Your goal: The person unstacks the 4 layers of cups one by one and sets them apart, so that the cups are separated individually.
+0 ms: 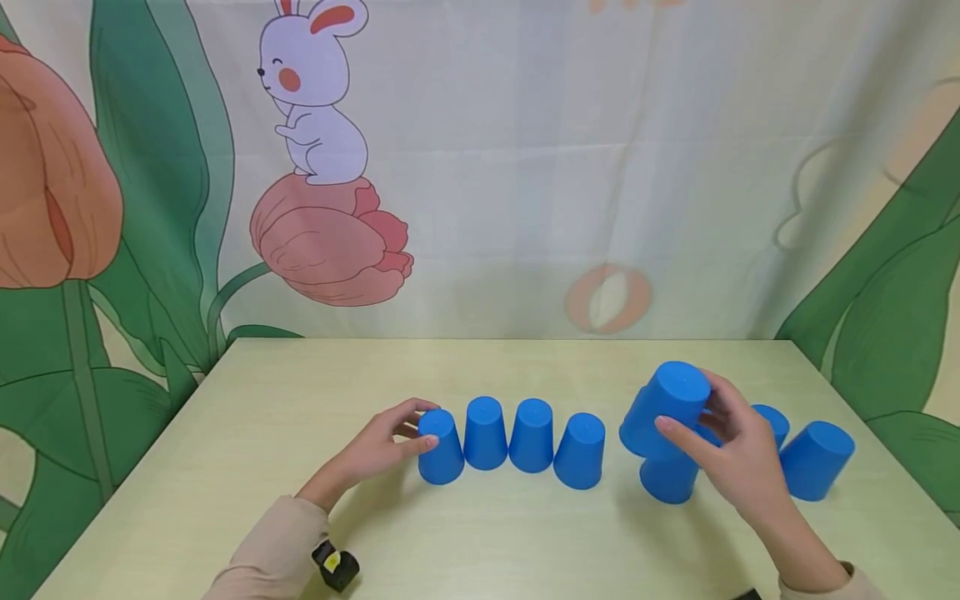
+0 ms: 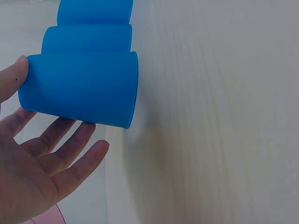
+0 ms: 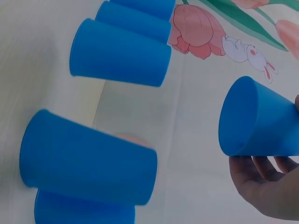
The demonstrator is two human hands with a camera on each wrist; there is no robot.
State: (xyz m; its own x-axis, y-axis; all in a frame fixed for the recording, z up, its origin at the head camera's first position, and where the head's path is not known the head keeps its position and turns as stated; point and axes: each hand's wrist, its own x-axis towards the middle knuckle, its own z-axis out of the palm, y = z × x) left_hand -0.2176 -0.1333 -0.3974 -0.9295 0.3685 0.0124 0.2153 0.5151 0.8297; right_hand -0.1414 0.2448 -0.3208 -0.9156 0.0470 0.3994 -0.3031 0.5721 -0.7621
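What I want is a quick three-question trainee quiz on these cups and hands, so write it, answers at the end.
1. Multiple choice. Relative to the table, the cup in the right hand is:
A. resting on it
B. raised above it
C. underneath it

2. True or false. In the head view, the left hand has its fingers on the leftmost cup.

3. Fill in. The row of four blue cups stands with the closed ends facing ____.

Key: 1. B; 2. True; 3. up
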